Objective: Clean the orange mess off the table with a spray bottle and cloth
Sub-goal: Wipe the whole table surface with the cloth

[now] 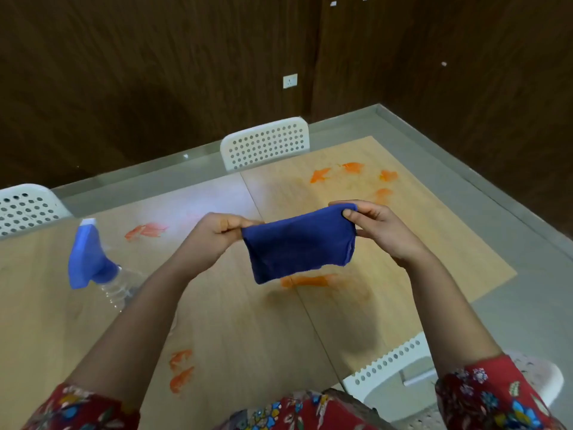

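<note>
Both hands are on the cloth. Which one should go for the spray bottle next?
Left, probably. The spray bottle sits on that side, just beyond the left hand; the right hand would have to cross the body. It can hold the cloth alone.

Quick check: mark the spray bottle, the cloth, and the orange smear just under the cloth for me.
spray bottle [90, 259]: head view, on its blue trigger head.
cloth [297, 243]: head view, middle of the blue fabric.
orange smear [310, 280]: head view, middle of the streak below the cloth's lower edge.
</note>
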